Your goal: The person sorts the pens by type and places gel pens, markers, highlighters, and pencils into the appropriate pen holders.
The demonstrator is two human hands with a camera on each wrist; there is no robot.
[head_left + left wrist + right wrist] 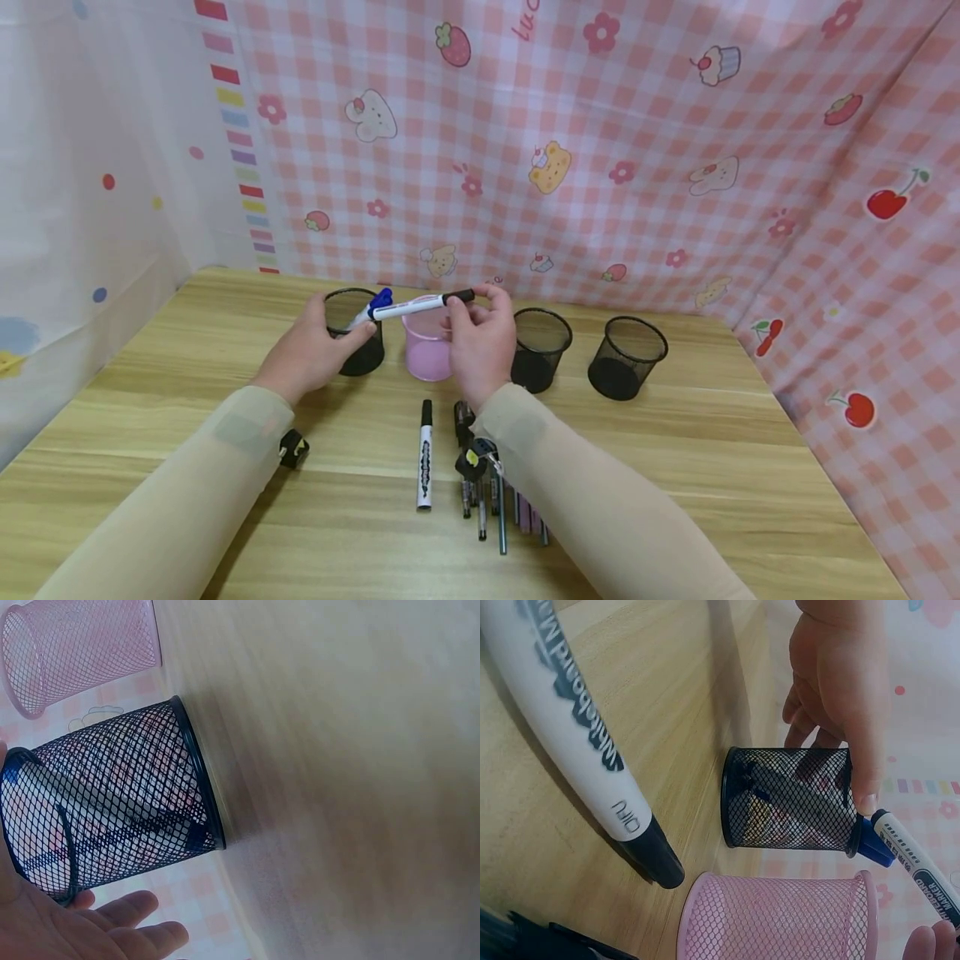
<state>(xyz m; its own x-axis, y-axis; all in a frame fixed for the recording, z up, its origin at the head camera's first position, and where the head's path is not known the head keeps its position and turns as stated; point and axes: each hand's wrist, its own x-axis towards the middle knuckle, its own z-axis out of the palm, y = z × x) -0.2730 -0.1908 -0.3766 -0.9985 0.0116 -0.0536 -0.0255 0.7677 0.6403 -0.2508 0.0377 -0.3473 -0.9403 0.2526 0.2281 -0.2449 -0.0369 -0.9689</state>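
Beige sleeves (615,500), foreground; right hand (483,346) is pinching marker (411,308) by black end only, risking slippage; left hand (306,347) gripping black cup (363,357).

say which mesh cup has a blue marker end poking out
The far-left black cup, with the left hand at its rim: a blue marker end pokes above it. None shows above the pink cup or the two black cups farther right.

Indoor nook: wooden table (712,467), printed cloth (480,117)
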